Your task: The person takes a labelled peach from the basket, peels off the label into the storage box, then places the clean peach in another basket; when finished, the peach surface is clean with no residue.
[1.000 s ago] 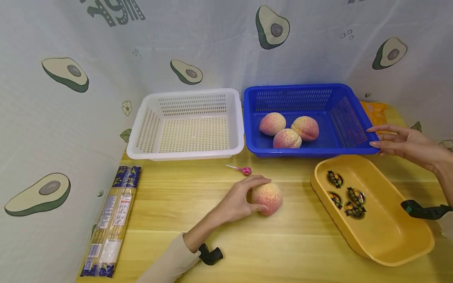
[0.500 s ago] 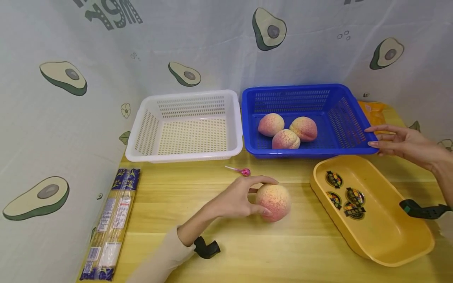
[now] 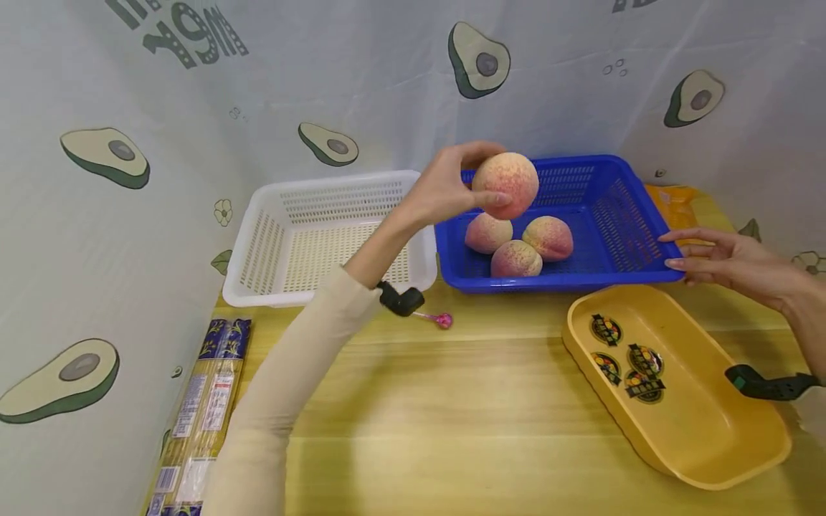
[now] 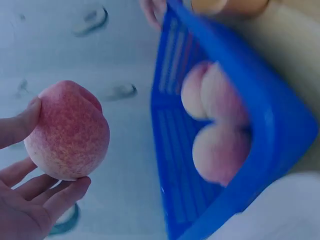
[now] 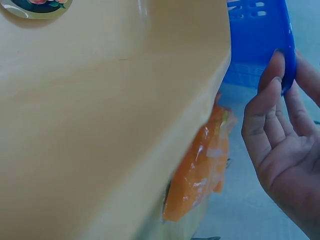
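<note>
My left hand (image 3: 447, 188) holds a peach (image 3: 506, 185) between thumb and fingers, up in the air over the left part of the blue basket (image 3: 516, 284). In the left wrist view the pinkish peach (image 4: 70, 135) shows whole, with the thumb on one side and fingertips beneath. Three more peaches lie together inside the basket, the front peach (image 3: 516, 259) nearest its front wall. At the basket's right end, my right hand (image 3: 729, 261) grips the rim. The right wrist view shows its fingers (image 5: 272, 75) pinching the blue rim (image 5: 289, 65).
A white basket (image 3: 234, 269) stands left of the blue one. At the right front sits a yellow bin (image 3: 697, 416) with round stickers. A lollipop (image 3: 442, 320) lies on the table (image 3: 452, 416). Packed noodles (image 3: 206, 401) lie at the left, and an orange packet (image 3: 674, 204) is behind the right hand.
My left hand has lifted the peach off the table and carried it up and away to above the blue basket. The right hand keeps its grip on the rim.
</note>
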The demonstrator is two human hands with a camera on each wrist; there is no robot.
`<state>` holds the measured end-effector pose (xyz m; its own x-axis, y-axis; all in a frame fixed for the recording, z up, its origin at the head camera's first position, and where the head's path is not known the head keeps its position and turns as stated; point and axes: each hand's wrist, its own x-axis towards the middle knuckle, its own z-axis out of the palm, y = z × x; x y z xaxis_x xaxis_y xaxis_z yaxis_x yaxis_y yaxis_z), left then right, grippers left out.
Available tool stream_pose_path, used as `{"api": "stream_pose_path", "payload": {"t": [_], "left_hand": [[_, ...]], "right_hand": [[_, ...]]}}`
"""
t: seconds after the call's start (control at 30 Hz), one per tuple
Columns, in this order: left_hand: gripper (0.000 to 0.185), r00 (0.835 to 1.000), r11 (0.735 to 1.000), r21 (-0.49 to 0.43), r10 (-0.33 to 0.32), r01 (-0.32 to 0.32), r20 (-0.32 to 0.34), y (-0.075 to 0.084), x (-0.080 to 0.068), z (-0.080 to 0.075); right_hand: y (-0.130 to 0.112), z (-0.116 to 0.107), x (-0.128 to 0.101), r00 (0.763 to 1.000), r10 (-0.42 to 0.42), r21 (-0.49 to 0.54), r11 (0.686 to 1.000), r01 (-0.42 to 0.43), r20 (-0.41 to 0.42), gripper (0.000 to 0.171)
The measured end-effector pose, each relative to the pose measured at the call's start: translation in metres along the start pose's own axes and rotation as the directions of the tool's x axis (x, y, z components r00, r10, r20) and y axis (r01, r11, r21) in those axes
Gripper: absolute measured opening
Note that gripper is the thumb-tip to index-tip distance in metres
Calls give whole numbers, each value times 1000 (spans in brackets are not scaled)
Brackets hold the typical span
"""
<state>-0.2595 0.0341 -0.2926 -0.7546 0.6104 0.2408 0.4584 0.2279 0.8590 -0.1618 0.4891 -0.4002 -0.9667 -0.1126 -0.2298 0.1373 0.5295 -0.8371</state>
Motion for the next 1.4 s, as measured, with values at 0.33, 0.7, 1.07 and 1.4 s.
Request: {"api": "stream_pose_path", "payload": {"t": [0.33, 0.7, 1.07, 1.4], "left_hand": [[47, 974, 969, 122, -205, 217, -99, -70, 85, 38], [58, 915, 898, 182, -403, 401, -29, -76, 107, 76], [56, 836, 827, 144, -518, 544, -182, -68, 111, 93], [54, 836, 822, 162, -519, 545, -179, -73, 113, 99]], "right_hand": [[0, 0, 0, 1000, 11, -17, 1000, -10, 3, 49], [-2, 0, -1, 1000, 20, -17, 1000, -20, 11, 49], [-3, 0, 0, 1000, 16, 7, 1000, -16, 8, 51], [0, -1, -3, 1000, -7, 16, 1000, 7, 11, 51]]}}
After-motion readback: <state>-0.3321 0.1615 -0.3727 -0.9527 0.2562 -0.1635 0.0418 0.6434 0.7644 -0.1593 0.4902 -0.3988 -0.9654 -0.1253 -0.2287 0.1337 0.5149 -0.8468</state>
